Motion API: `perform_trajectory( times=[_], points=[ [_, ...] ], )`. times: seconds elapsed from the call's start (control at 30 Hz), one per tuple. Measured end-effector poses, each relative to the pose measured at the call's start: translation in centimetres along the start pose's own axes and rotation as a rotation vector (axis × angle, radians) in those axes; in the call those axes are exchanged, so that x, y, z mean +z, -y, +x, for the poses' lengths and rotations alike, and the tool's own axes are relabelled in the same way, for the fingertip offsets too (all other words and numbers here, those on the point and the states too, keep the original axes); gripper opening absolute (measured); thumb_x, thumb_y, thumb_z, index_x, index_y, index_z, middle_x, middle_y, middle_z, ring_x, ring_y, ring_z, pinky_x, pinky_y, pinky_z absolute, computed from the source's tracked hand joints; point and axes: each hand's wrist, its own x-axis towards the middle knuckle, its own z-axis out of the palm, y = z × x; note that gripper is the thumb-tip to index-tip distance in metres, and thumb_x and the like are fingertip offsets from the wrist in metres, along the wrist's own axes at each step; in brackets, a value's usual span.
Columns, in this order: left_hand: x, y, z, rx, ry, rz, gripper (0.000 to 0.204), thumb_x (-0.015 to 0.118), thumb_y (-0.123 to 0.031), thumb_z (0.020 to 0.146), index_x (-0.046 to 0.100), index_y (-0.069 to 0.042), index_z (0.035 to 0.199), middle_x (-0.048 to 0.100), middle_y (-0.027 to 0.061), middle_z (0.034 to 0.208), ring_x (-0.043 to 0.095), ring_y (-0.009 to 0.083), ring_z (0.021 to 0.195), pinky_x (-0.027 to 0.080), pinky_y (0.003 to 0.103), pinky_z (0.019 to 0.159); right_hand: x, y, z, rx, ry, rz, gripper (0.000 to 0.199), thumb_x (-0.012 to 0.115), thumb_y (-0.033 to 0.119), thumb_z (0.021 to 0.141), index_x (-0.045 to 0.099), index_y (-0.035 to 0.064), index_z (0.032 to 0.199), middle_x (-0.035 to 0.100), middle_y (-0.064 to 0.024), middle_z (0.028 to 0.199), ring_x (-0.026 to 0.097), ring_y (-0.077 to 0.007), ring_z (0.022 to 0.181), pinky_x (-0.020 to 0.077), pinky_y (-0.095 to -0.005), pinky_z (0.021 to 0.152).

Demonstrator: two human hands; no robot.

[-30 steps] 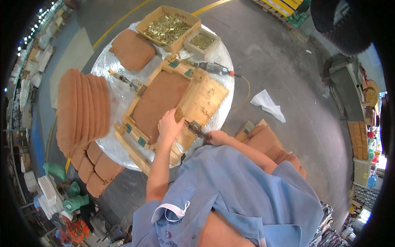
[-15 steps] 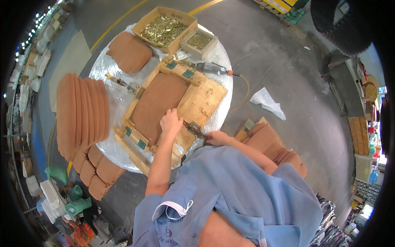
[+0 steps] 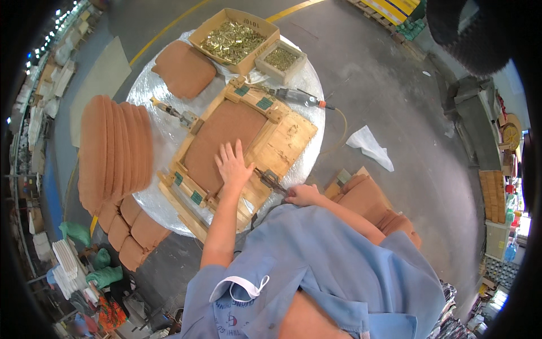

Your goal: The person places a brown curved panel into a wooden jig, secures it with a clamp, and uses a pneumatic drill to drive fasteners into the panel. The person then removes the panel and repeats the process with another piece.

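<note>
A brown upholstered cushion (image 3: 217, 138) lies inside a wooden frame jig (image 3: 288, 135) on the round table. My left hand (image 3: 234, 168) rests palm down on the cushion's near right part, fingers spread. At the jig's near right side, my right hand (image 3: 305, 195) is closed round the handle end of a dark metal toggle clamp (image 3: 270, 179). Its fingertips are partly hidden. A second toggle clamp (image 3: 176, 113), with a yellowish handle, sits on the jig's far left side.
The round table (image 3: 141, 93) also carries a loose brown cushion (image 3: 183, 69), a carton (image 3: 200, 34) of brass-coloured hardware, a smaller box (image 3: 293, 69) of small fasteners and a hosed power driver (image 3: 299, 97). Brown cushions (image 3: 116, 150) are stacked at left, with more (image 3: 367, 200) at right.
My left hand has opened from a bent-finger grip near the clamp and now lies flat on the cushion. My right hand stays at the clamp handle. The view has shifted slightly.
</note>
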Motion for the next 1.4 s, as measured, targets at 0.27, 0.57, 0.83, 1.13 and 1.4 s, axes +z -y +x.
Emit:
perform_trajectory(
  times=[0.27,0.57,0.83,1.13,1.4],
  points=[
    [-0.9,1.7,1.3,-0.096,0.173,-0.191,0.110,0.082,-0.052,0.085,0.022,-0.020,0.171,0.014,0.0201,0.177,0.011,0.0425,0.164,0.014,0.072,0.126,-1.0,1.4,-1.2,0.057,-0.036,-0.096,0.044,0.065,0.058,0.095,0.080,0.0219,0.114,0.078,-0.0083,0.114,0.070,-0.0315,0.115,0.0395,-0.0623,0.105],
    [0.3,2.3,1.1,-0.092,0.148,-0.235,0.102,0.080,-0.047,0.089,0.024,-0.023,0.171,0.014,0.0182,0.178,0.009,0.0411,0.164,0.012,0.071,0.128,-1.4,1.4,-2.9,-0.026,0.005,0.428,0.056,0.071,0.055,0.095,0.075,-0.0003,0.104,0.072,-0.0121,0.093,0.068,-0.0223,0.089,0.0513,-0.0362,0.082],
    [-0.1,2.4,1.0,-0.092,0.147,-0.261,0.100,0.080,-0.047,0.089,0.026,-0.023,0.170,0.015,0.0176,0.178,0.010,0.0403,0.165,0.012,0.069,0.129,3.8,-4.1,0.8,-0.071,-0.009,0.395,0.044,0.077,0.042,0.095,0.069,0.0004,0.107,0.072,-0.0105,0.096,0.067,-0.0186,0.092,0.0520,-0.0344,0.084],
    [0.5,2.6,1.4,-0.104,0.149,-0.224,0.100,0.080,-0.048,0.089,0.027,-0.023,0.170,0.016,0.0175,0.178,0.011,0.0405,0.164,0.014,0.070,0.128,0.6,2.1,-4.3,-0.063,-0.184,0.525,0.054,0.073,0.048,0.097,0.062,-0.0008,0.117,0.074,-0.0246,0.107,0.073,-0.0354,0.102,0.0568,-0.0412,0.088],
    [-1.0,2.1,1.1,-0.095,0.215,-0.180,0.117,0.085,-0.057,0.080,0.020,-0.024,0.172,0.011,0.0188,0.178,0.010,0.0415,0.164,0.013,0.070,0.128,2.8,-1.2,0.1,-0.035,-0.067,0.210,0.047,0.065,0.047,0.103,0.063,0.0024,0.116,0.074,-0.0210,0.106,0.072,-0.0357,0.100,0.0557,-0.0441,0.088]
  ],
)
